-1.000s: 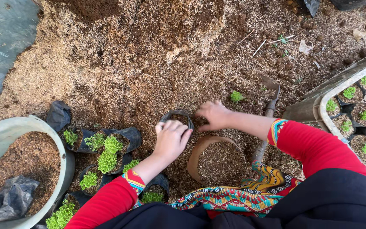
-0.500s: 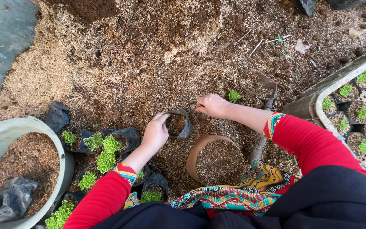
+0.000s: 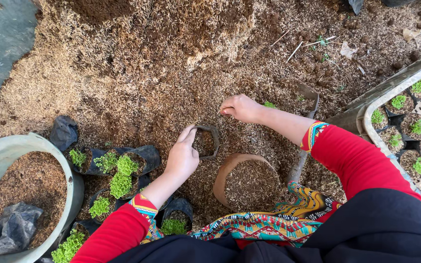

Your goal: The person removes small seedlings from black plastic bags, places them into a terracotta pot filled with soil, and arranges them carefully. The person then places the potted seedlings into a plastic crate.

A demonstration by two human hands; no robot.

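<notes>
Left hand [image 3: 182, 157] grasping rim of small black plastic nursery bag [image 3: 205, 142], soil-filled, at centre. Right hand [image 3: 239, 107] at one o'clock of it, fingertips pinched together over brown husk-and-soil heap [image 3: 137, 63].

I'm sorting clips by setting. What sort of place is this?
Likely a plant nursery's potting spot, outdoors on the ground. A heap of husk and soil mix covers the ground, seedlings in small black bags stand at the left, and a crate of more seedlings stands at the right. The left hand holds a bag.
</notes>
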